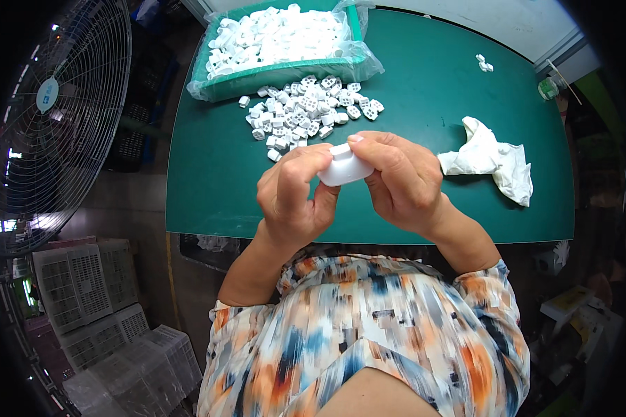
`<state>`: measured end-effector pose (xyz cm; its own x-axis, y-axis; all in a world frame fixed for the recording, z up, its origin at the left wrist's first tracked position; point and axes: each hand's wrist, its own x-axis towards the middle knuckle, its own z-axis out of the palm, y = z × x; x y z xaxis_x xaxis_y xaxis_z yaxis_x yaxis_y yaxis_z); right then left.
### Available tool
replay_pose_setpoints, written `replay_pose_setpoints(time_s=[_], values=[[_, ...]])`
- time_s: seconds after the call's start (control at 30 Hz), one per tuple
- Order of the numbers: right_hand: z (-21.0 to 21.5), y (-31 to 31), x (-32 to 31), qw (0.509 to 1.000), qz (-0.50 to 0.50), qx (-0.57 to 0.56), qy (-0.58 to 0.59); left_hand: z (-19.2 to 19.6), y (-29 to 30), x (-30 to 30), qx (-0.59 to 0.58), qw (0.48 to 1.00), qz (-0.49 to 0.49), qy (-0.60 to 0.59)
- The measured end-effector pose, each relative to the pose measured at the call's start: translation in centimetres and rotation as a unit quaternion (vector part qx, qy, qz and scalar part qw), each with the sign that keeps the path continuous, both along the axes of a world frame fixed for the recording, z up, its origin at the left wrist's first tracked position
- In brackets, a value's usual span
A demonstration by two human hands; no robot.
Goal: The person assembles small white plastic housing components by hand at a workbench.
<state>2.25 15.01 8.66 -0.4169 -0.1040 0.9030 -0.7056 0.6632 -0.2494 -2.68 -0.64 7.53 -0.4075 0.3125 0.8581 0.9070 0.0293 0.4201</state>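
Observation:
Between both hands, above the near middle of the table, is a smooth white plastic part (346,171) with rounded edges and a small raised block on top. My left hand (295,189) pinches its left side with thumb and forefinger. On the right side, my right hand (403,182) grips it the same way, its thumb and fingers closed on the edge. Just beyond the hands lies a loose pile of small white plastic pieces (302,111), several with holes in their faces. Whether the held part has a piece fitted inside cannot be seen.
A green bin (271,82) lined with clear plastic, heaped with white parts, stands at the back left of the green table (396,83). To the right lies a crumpled white cloth (490,158). A few white pieces (485,64) sit far right. A large fan (62,104) stands left.

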Motion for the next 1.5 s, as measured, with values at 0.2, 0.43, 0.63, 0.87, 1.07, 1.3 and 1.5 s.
replay_pose_setpoints(time_s=[0.2, 0.43, 0.63, 0.87, 1.07, 1.3, 1.5], values=[[0.4, -0.2, 0.6, 1.000, 0.010, 0.005, -0.022, 1.3, 0.3, 0.0, -0.030, 0.989, 0.038, 0.136], [1.0, -1.2, 1.3, 0.999, -0.027, -0.037, -0.009, 1.8, 1.1, 1.2, 0.007, 0.990, 0.065, 0.128], [-0.2, -1.3, 0.0, 0.994, -0.088, -0.031, -0.057, 0.3, 2.1, 0.3, 0.018, 0.989, 0.121, 0.081], [-1.1, -1.4, -0.8, 0.989, -0.085, -0.042, -0.111, -1.0, 1.7, 0.0, -0.009, 0.990, 0.125, -0.067], [-3.3, -1.8, -0.8, 0.975, -0.089, -0.049, -0.199, -3.4, 1.6, 0.4, -0.051, 0.981, 0.171, -0.082], [-7.3, -2.1, -2.4, 0.958, -0.105, -0.026, -0.264, -8.2, 2.2, -0.6, -0.020, 0.961, 0.226, -0.160], [-8.2, -3.5, -2.4, 0.912, -0.002, -0.095, -0.398, -8.5, -1.4, 0.3, 0.014, 0.950, 0.182, -0.253]])
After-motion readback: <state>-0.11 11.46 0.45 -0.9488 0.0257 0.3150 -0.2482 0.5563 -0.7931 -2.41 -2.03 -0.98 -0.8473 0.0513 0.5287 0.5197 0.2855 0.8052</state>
